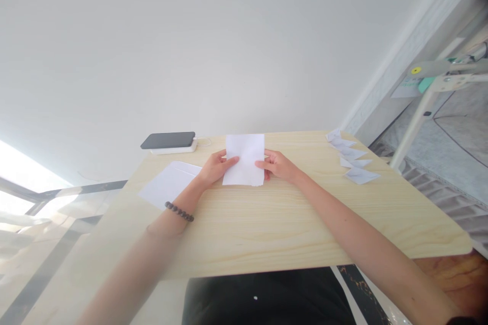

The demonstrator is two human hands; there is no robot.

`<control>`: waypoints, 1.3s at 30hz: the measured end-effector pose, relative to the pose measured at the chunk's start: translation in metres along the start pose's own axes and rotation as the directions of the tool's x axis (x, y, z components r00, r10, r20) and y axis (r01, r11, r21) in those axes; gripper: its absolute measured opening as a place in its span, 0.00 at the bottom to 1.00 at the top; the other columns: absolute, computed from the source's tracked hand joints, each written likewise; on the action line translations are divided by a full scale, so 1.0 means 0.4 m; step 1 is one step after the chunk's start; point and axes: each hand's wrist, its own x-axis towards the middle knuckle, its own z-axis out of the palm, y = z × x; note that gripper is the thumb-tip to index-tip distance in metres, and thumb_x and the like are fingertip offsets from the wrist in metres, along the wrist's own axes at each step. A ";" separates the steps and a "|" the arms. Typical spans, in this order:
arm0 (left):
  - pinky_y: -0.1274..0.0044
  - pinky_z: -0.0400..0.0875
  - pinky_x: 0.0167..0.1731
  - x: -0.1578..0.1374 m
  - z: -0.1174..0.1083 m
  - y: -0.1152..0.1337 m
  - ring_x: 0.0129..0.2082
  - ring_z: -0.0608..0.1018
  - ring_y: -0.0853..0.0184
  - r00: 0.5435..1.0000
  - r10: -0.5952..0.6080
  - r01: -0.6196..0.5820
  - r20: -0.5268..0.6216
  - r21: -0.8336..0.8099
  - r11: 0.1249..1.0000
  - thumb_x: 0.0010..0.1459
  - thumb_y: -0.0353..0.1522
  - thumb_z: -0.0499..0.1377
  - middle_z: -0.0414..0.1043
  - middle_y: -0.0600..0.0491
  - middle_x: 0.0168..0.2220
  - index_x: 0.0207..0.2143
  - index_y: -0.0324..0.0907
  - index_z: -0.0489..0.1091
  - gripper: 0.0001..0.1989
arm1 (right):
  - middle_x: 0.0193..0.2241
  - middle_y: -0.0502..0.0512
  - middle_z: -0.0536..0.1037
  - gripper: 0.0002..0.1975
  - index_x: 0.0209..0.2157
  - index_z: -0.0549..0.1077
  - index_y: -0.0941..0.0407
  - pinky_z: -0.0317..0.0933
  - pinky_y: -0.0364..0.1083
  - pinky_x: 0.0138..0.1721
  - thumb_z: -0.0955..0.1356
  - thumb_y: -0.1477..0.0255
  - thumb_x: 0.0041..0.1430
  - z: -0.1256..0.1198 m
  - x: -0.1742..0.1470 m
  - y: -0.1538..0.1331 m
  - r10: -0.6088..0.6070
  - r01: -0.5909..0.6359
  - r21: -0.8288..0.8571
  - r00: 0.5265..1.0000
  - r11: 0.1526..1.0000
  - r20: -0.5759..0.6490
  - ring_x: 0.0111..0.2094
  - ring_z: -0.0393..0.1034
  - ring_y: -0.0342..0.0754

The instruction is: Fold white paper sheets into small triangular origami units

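Observation:
A white sheet of paper [245, 162] is held up between my two hands, over the far middle of the table. My left hand [216, 166] pinches its left edge, thumb on the front and fingers behind. At the opposite edge, my right hand [279, 165] grips the sheet the same way. The paper looks flat, with a slightly ragged lower edge. Beside my left forearm, more white paper [168, 181] lies on the tabletop, partly covered by the arm. A bracelet of dark beads [179, 211] is on my left wrist.
Several folded paper pieces [354, 154] lie in a row at the table's right. A dark phone [168, 140] rests on a white block [174, 150] at the back left, with a white cable. The wooden table [259, 233] meets a wall [244, 51]. A white metal frame [415, 124] stands right.

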 end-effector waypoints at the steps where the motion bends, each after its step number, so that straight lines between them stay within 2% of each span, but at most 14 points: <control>1: 0.70 0.70 0.35 0.003 -0.001 -0.003 0.33 0.75 0.62 1.000 0.001 -0.001 0.000 -0.022 1.000 0.47 0.38 0.60 0.73 0.45 0.36 0.46 0.37 0.64 0.25 | 0.22 0.51 0.73 0.21 0.45 0.65 0.57 0.61 0.42 0.22 0.66 0.64 0.49 -0.001 -0.001 0.000 -0.001 0.001 0.022 1.000 1.000 0.003 0.19 0.65 0.41; 4: 0.72 0.69 0.35 0.010 -0.004 -0.011 0.34 0.75 0.64 1.000 -0.026 0.026 0.004 -0.062 0.998 0.47 0.35 0.60 0.73 0.48 0.35 0.45 0.38 0.65 0.21 | 0.24 0.51 0.73 0.21 0.47 0.65 0.55 0.63 0.43 0.23 0.65 0.66 0.50 -0.005 0.000 0.003 -0.005 0.006 0.120 1.000 0.993 -0.009 0.23 0.67 0.43; 8: 0.77 0.69 0.29 0.014 -0.006 -0.007 0.30 0.74 0.67 0.997 -0.074 0.074 -0.001 -0.045 0.996 0.47 0.32 0.57 0.72 0.49 0.33 0.43 0.38 0.67 0.18 | 0.25 0.51 0.73 0.18 0.43 0.69 0.56 0.64 0.43 0.23 0.64 0.68 0.49 -0.013 0.007 0.012 0.013 -0.010 0.175 1.000 0.984 -0.020 0.24 0.67 0.43; 10: 0.76 0.68 0.28 0.012 -0.006 0.002 0.30 0.74 0.66 0.995 -0.095 0.095 -0.013 -0.056 0.994 0.49 0.35 0.53 0.72 0.48 0.33 0.43 0.38 0.66 0.18 | 0.27 0.52 0.73 0.17 0.42 0.71 0.56 0.64 0.43 0.23 0.64 0.69 0.48 -0.015 0.009 0.018 0.009 -0.004 0.165 1.000 0.986 -0.029 0.24 0.67 0.42; 15: 0.73 0.68 0.27 0.005 0.003 0.027 0.29 0.75 0.63 0.981 -0.196 0.195 -0.001 -0.092 0.976 0.51 0.49 0.43 0.72 0.44 0.33 0.43 0.37 0.66 0.29 | 0.29 0.51 0.74 0.16 0.40 0.73 0.53 0.64 0.42 0.22 0.60 0.72 0.49 -0.001 0.003 0.023 -0.024 0.026 0.033 0.997 0.999 -0.070 0.25 0.67 0.41; 17: 0.76 0.67 0.26 0.005 0.005 0.025 0.31 0.74 0.64 0.984 -0.179 0.178 -0.025 -0.037 0.983 0.49 0.50 0.48 0.71 0.45 0.34 0.41 0.37 0.67 0.28 | 0.30 0.51 0.74 0.18 0.40 0.73 0.53 0.64 0.42 0.23 0.59 0.73 0.50 0.004 0.000 0.022 -0.023 0.022 -0.007 0.997 1.000 -0.070 0.25 0.67 0.42; 20: 0.80 0.64 0.23 0.008 0.003 0.010 0.28 0.72 0.68 0.992 -0.116 0.121 -0.056 0.082 0.989 0.45 0.44 0.59 0.71 0.49 0.32 0.39 0.38 0.68 0.22 | 0.36 0.52 0.74 0.19 0.42 0.71 0.53 0.66 0.44 0.26 0.59 0.72 0.49 0.000 0.001 0.020 -0.035 0.036 0.018 0.999 0.999 -0.041 0.28 0.68 0.44; 23: 0.80 0.63 0.22 0.012 -0.002 -0.005 0.27 0.72 0.70 0.995 -0.077 0.083 -0.058 0.103 0.991 0.44 0.42 0.60 0.70 0.50 0.30 0.39 0.38 0.68 0.21 | 0.36 0.54 0.74 0.22 0.47 0.68 0.55 0.66 0.48 0.29 0.59 0.69 0.49 -0.011 0.008 0.015 -0.034 0.025 0.163 0.998 0.986 0.051 0.30 0.69 0.47; 25: 0.80 0.63 0.23 0.013 -0.003 -0.009 0.28 0.72 0.69 0.996 -0.059 0.065 -0.059 0.098 0.993 0.45 0.42 0.60 0.70 0.50 0.30 0.39 0.38 0.67 0.21 | 0.33 0.56 0.75 0.23 0.47 0.67 0.57 0.65 0.49 0.29 0.57 0.64 0.51 -0.012 0.011 0.011 -0.014 0.000 0.219 0.998 0.976 0.063 0.29 0.69 0.48; 27: 0.80 0.64 0.24 0.013 -0.002 -0.010 0.29 0.72 0.69 0.997 -0.041 0.047 -0.064 0.099 0.994 0.45 0.42 0.60 0.70 0.50 0.31 0.39 0.37 0.67 0.21 | 0.31 0.56 0.74 0.24 0.44 0.68 0.58 0.65 0.47 0.26 0.56 0.58 0.53 -0.005 0.013 0.009 0.015 -0.008 0.162 0.999 0.987 -0.040 0.27 0.69 0.47; 29: 0.80 0.63 0.23 0.013 0.000 -0.009 0.27 0.71 0.70 0.997 -0.028 0.036 -0.069 0.111 0.993 0.45 0.42 0.60 0.70 0.50 0.30 0.39 0.37 0.68 0.21 | 0.27 0.54 0.73 0.22 0.38 0.71 0.58 0.62 0.43 0.23 0.59 0.56 0.51 0.007 0.013 0.010 0.008 -0.007 0.006 0.986 1.000 -0.167 0.25 0.67 0.45; 31: 0.81 0.62 0.22 0.012 0.002 -0.009 0.25 0.71 0.71 0.997 -0.017 0.027 -0.076 0.131 0.991 0.44 0.42 0.60 0.70 0.52 0.28 0.38 0.37 0.68 0.21 | 0.23 0.52 0.72 0.20 0.34 0.71 0.57 0.59 0.41 0.20 0.63 0.56 0.49 0.018 0.014 0.015 -0.033 0.000 -0.136 0.971 0.991 -0.236 0.22 0.65 0.43; 34: 0.81 0.60 0.19 0.013 0.004 -0.011 0.22 0.70 0.72 0.995 -0.003 0.019 -0.096 0.170 0.985 0.44 0.43 0.60 0.69 0.53 0.26 0.37 0.38 0.68 0.21 | 0.22 0.51 0.71 0.18 0.33 0.72 0.57 0.58 0.40 0.19 0.63 0.57 0.48 0.024 0.018 0.026 -0.077 0.025 -0.215 0.969 0.976 -0.236 0.22 0.64 0.43; 39: 0.81 0.61 0.19 0.013 0.009 -0.014 0.21 0.70 0.71 0.987 0.025 0.010 -0.156 0.220 0.975 0.44 0.45 0.59 0.70 0.53 0.24 0.36 0.37 0.69 0.22 | 0.22 0.52 0.71 0.18 0.34 0.71 0.57 0.59 0.41 0.20 0.63 0.57 0.49 0.021 0.022 0.032 -0.058 0.016 -0.189 0.975 0.982 -0.216 0.21 0.64 0.43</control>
